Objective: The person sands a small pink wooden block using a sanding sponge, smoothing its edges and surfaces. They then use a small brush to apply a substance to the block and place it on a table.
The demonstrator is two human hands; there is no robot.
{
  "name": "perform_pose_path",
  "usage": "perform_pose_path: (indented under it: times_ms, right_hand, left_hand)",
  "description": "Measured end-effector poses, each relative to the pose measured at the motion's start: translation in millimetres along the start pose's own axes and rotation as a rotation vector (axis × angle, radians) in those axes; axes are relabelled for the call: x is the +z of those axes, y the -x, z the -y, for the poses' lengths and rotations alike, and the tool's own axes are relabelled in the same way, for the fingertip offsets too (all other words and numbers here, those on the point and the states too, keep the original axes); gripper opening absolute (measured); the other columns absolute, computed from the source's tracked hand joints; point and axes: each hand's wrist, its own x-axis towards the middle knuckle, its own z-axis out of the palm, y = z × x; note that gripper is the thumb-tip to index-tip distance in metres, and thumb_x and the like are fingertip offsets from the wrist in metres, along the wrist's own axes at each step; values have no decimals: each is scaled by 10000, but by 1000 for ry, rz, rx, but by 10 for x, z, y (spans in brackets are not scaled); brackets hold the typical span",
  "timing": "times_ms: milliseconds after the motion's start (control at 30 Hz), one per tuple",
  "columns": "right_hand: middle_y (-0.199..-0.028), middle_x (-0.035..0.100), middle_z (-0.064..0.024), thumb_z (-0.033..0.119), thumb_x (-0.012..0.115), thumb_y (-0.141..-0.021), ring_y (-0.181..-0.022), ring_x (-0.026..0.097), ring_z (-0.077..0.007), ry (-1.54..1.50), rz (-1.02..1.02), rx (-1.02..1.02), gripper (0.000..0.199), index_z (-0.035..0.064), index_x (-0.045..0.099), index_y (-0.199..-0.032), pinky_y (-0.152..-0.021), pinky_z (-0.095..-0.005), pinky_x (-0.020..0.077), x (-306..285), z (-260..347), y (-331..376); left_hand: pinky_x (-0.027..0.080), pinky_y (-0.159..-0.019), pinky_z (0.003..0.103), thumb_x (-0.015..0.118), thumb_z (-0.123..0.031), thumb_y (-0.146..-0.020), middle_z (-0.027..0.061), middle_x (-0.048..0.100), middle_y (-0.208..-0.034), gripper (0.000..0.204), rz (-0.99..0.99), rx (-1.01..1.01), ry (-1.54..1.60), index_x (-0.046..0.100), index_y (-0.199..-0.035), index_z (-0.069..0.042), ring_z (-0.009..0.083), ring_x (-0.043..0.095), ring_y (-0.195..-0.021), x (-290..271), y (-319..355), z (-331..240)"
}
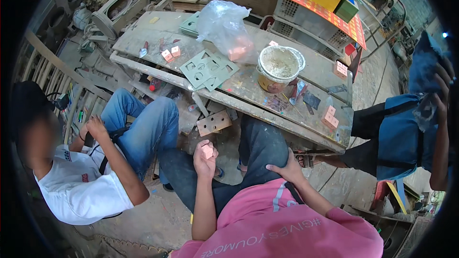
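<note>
1. The left hand (204, 165) is raised with its palm side toward the viewer, its fingers curled and gripping a small salmon-pink, cube-like block (207, 151); the block sits at the top of the grip, above the lap and well apart from the counter.
2. One face and a corner of the block show, turned up toward the viewer; its sides look about equal, so no long axis stands out, and the fingers hide the rest.
3. The right hand (289, 169) holds nothing visible; it rests loosely open on the dark-trousered leg (265, 150), thumb spread, fingertips partly out of sight.
4. The legs stand between both hands and the paint-stained wooden counter (244, 85), whose near edge slants from upper left to lower right.
5. On the counter lie a pale green flat template with cut-out shapes (206, 72), slanted near that edge; a crumpled clear plastic bag (222, 24) behind it; a caked, round, whitish-rimmed bucket (272, 86), upright to its right; and salmon-pink dotted cubes (330, 117) near the right end.
6. Under the near edge leans a light wooden board with dark holes (213, 124); a seated person in a white shirt (83, 191) is at left, and a standing person in blue (397, 134) at right.
</note>
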Motion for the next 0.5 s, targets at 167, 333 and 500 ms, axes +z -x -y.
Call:
perform_pose_path:
  times_ms: [167,333,500]
  right_hand:
    - [-1207,548,-337,694,800,-476,-1141,562,-414,126,6,46,1251,-204,388,-1243,-980,-393,451,47,191,-541]
    - [-1059,615,-340,724,769,-497,-1037,613,-428,169,38,-92,1116,-183,542,-1106,-920,-415,488,-61,262,-618]
    - [-1044,637,-307,584,731,-693,-1019,625,-409,532,282,-190,775,-96,633,-1050,-903,-420,495,-394,664,-445]
  left_hand:
    - [414,-577,274,482,-283,-977,62,567,-795,287,-75,-25,-132,585,-1038,-22,153,514,-649,22,-41,46]
    - [411,-540,261,504,-250,-975,76,564,-776,264,-93,12,-210,584,-1016,-2,133,510,-647,55,-5,36]
    - [391,-493,259,508,-258,-968,55,552,-676,255,-162,23,-222,595,-975,-18,129,495,-551,-7,-18,24]
